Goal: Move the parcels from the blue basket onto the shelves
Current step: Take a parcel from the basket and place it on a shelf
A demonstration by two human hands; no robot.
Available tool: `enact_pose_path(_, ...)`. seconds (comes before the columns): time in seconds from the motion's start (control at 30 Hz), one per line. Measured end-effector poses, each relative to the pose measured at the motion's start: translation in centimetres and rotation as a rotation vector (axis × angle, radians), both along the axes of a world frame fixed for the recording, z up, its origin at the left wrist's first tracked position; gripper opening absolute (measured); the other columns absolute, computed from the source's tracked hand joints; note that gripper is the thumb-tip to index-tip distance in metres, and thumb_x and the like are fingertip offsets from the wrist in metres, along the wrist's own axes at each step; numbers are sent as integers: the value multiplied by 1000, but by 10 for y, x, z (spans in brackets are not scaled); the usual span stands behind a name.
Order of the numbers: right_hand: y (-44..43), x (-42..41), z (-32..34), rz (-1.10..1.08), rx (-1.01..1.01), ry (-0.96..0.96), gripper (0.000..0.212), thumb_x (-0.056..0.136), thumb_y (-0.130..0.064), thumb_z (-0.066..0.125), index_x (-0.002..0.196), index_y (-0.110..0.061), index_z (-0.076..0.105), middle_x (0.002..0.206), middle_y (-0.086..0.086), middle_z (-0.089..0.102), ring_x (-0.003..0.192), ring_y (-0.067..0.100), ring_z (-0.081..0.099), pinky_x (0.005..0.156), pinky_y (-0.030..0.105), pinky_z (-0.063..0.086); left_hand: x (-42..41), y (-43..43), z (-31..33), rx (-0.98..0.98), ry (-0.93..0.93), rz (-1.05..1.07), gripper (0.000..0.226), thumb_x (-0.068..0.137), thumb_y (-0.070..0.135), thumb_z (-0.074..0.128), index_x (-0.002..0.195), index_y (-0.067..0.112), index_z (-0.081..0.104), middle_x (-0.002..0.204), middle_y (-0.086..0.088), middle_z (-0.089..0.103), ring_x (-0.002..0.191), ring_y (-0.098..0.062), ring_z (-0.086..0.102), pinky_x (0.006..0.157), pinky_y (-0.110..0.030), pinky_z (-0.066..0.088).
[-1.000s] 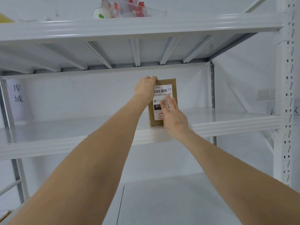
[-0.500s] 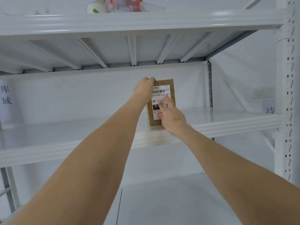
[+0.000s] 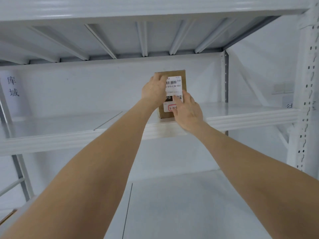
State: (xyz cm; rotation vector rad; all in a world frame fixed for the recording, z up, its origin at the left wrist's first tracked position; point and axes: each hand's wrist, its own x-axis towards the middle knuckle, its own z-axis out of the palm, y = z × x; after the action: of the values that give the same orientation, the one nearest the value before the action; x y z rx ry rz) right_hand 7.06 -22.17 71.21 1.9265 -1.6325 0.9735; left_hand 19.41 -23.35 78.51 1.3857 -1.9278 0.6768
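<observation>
A brown cardboard parcel (image 3: 172,73) with a white barcode label stands upright on the white middle shelf (image 3: 69,137), set back towards the wall. My left hand (image 3: 152,88) holds its upper left corner with curled fingers and covers the left part of the label. My right hand (image 3: 188,111) has straight fingers pressed flat against the lower right of the label. The bottom right corner of the parcel is hidden behind my right hand. The blue basket is out of view.
The upper shelf (image 3: 120,7) hangs close above the parcel. A lower shelf (image 3: 189,204) lies under my arms. A perforated white upright (image 3: 309,83) stands at the right. A paper sign (image 3: 12,87) with characters hangs at the left.
My left hand slid down from the parcel's top edge to its upper left corner. My right hand stays on the label. The view has tilted down, hiding the items on the top shelf.
</observation>
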Motion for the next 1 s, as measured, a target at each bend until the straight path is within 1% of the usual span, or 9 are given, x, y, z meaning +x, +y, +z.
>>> enact_pose_path(0.1, 14, -6, -12, 25, -16, -22, 55, 95, -28, 51, 146, -18, 32, 153, 11, 21, 140, 29, 24, 108, 40, 31, -9, 25, -28, 26, 41, 12, 48, 93, 8, 44, 140, 15, 38, 141, -5, 37, 126, -23, 40, 87, -38, 46)
enact_pose_path(0.23, 46, -22, -35, 112, -54, -73, 54, 92, -18, 54, 144, -18, 37, 155, 8, 21, 142, 28, 22, 111, 40, 29, -29, 59, -69, -3, 98, 19, 42, 92, 10, 47, 134, 14, 45, 134, -5, 43, 120, -23, 45, 80, -35, 43)
enact_pose_path(0.33, 71, -40, -68, 159, -2, -80, 56, 94, -19, 53, 146, -19, 33, 156, 9, 20, 143, 28, 20, 111, 39, 26, -45, 85, -113, 5, 127, 26, 43, 89, 5, 45, 131, 12, 48, 130, -8, 46, 117, -25, 47, 79, -40, 47)
enact_pose_path(0.37, 79, -46, -82, 173, 31, -80, 56, 95, -20, 52, 147, -19, 32, 156, 10, 19, 144, 28, 20, 112, 39, 25, -52, 95, -129, 32, 131, 48, 43, 89, 5, 45, 132, 13, 47, 131, -7, 46, 118, -24, 46, 78, -39, 47)
enact_pose_path(0.47, 100, -64, -132, 215, 134, -75, 54, 97, -23, 51, 147, -18, 33, 157, 11, 17, 145, 28, 18, 112, 39, 26, -71, 119, -182, 176, 120, 118, 45, 93, 8, 45, 137, 17, 43, 137, -2, 41, 123, -20, 43, 75, -31, 40)
enact_pose_path(0.53, 114, -74, -173, 236, 217, -75, 53, 97, -23, 52, 147, -19, 33, 157, 11, 18, 145, 27, 17, 111, 39, 26, -84, 134, -222, 297, 122, 147, 46, 94, 11, 45, 139, 18, 40, 139, -1, 40, 125, -19, 42, 79, -29, 40)
enact_pose_path(0.63, 133, -88, -235, 238, 363, -59, 53, 97, -24, 51, 147, -19, 33, 157, 10, 18, 145, 26, 16, 112, 39, 26, -100, 154, -285, 470, 128, 178, 47, 94, 14, 46, 140, 18, 38, 140, 0, 38, 125, -19, 43, 83, -31, 42)
enact_pose_path(0.73, 148, -106, -299, 214, 523, -33, 54, 97, -25, 51, 147, -18, 31, 157, 10, 18, 145, 26, 16, 112, 39, 27, -114, 168, -353, 651, 102, 199, 47, 95, 14, 46, 142, 17, 36, 141, -2, 36, 125, -20, 44, 83, -33, 44)
enact_pose_path(1.0, 175, -140, -470, 123, 918, 25, 55, 98, -26, 49, 148, -20, 28, 156, 10, 16, 143, 26, 18, 109, 37, 31, -132, 186, -542, 1102, 70, 189, 49, 95, 13, 46, 142, 16, 34, 142, -5, 34, 125, -23, 41, 90, -38, 46)
